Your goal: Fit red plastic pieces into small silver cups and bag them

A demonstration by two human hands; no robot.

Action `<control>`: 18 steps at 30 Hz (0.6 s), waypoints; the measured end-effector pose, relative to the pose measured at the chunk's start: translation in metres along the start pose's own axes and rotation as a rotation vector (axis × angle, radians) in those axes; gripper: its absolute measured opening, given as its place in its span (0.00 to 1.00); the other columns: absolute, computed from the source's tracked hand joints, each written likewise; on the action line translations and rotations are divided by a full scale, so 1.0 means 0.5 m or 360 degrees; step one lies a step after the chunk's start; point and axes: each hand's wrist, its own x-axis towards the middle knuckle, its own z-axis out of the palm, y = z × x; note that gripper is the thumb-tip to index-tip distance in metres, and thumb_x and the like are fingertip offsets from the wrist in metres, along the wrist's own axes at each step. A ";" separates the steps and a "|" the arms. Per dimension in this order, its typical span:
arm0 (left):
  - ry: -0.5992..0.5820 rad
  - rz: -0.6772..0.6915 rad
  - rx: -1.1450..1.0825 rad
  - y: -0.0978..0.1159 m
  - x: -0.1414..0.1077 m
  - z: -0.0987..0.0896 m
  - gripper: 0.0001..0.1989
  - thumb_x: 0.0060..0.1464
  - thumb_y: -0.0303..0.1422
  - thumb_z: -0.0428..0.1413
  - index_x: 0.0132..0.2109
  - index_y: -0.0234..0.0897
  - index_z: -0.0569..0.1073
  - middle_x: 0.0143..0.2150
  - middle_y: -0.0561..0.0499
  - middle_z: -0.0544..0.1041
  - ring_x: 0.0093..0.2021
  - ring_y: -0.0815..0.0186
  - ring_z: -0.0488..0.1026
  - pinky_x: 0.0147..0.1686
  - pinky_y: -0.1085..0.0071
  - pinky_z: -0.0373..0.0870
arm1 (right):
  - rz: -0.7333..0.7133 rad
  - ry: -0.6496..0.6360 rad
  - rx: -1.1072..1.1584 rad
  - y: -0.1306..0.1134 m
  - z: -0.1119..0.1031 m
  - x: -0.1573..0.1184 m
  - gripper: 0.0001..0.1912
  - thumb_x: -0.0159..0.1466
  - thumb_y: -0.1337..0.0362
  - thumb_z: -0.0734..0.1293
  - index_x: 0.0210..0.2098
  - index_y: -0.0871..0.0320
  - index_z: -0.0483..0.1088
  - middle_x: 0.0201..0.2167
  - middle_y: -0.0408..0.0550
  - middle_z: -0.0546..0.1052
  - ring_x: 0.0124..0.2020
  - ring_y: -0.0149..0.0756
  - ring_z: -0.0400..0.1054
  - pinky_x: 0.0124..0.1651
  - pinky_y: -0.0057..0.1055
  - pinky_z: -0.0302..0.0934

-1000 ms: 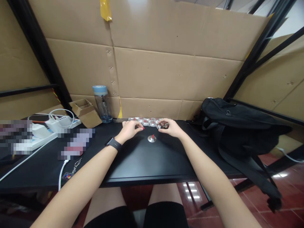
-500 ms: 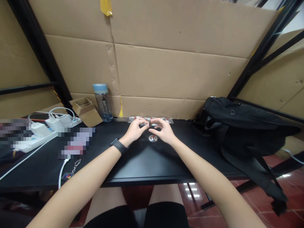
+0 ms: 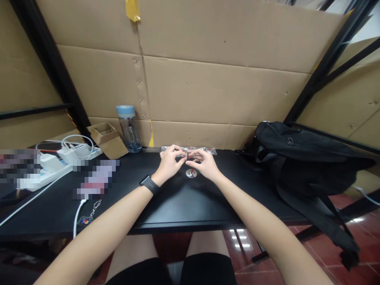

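Over the black table [image 3: 190, 206], my left hand [image 3: 170, 164] and my right hand [image 3: 204, 163] meet at the fingertips. Between them they pinch a small dark piece [image 3: 187, 156], too small to make out well. Just below the fingers, a round silvery disc [image 3: 191, 173] lies on the table, with a red strip rising from it toward my right hand. Behind my hands lies a clear plastic packet [image 3: 211, 151] with red and silvery bits, partly hidden by the fingers. A black watch is on my left wrist.
A blue-lidded bottle [image 3: 129, 128] and an open cardboard box [image 3: 109, 140] stand back left. Farther left are a white power strip [image 3: 47, 174], a blurred phone-like object [image 3: 96, 178] on a cable and a keychain [image 3: 86, 219]. A black backpack [image 3: 299, 158] lies right.
My left hand has turned slightly and its fingers have shifted a little on the small piece. A bit of red now shows between the fingertips. The disc stays where it was.
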 end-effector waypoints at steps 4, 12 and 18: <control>0.0011 -0.0004 0.0146 0.009 0.000 -0.003 0.04 0.59 0.34 0.61 0.39 0.42 0.81 0.48 0.49 0.76 0.53 0.57 0.72 0.55 0.56 0.58 | -0.0010 -0.0105 -0.0220 0.009 -0.018 0.008 0.16 0.64 0.49 0.71 0.38 0.56 0.76 0.48 0.51 0.79 0.46 0.40 0.76 0.50 0.38 0.71; -0.0117 0.0029 0.0123 0.003 -0.002 0.000 0.09 0.65 0.38 0.55 0.43 0.43 0.80 0.50 0.48 0.76 0.55 0.56 0.70 0.55 0.57 0.59 | -0.0191 -0.0215 -0.0627 0.004 -0.029 0.010 0.15 0.71 0.53 0.65 0.37 0.56 0.76 0.45 0.52 0.76 0.49 0.40 0.70 0.50 0.36 0.66; -0.0408 0.0080 0.0031 -0.015 -0.002 0.006 0.16 0.69 0.43 0.48 0.56 0.47 0.75 0.59 0.48 0.74 0.61 0.56 0.67 0.60 0.55 0.61 | -0.0176 -0.0272 -0.0752 0.012 -0.035 0.009 0.10 0.68 0.60 0.66 0.33 0.57 0.75 0.47 0.51 0.73 0.48 0.40 0.69 0.51 0.38 0.65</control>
